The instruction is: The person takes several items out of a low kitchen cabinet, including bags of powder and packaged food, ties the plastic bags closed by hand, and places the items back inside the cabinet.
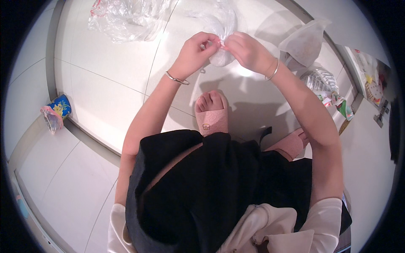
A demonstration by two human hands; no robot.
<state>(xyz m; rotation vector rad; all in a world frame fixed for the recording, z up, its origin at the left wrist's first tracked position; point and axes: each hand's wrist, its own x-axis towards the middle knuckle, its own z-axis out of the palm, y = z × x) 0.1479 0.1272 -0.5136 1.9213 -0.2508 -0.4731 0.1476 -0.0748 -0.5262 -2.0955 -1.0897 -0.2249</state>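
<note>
Between my hands is a clear plastic bag, bunched to a narrow neck with its gathered end hanging below the fingers. My left hand pinches the neck from the left with thumb and forefinger. From the right, my right hand grips the same neck, its fingers curled in. A reddish-pink strip shows at the pinched spot, but the fingers hide most of it. What the bag contains, if anything, cannot be made out.
Another crumpled clear bag lies on the tiled floor. To the right are a whitish plastic bag and a printed package. A blue floral container stands by the left track. My slippered foot is below my hands.
</note>
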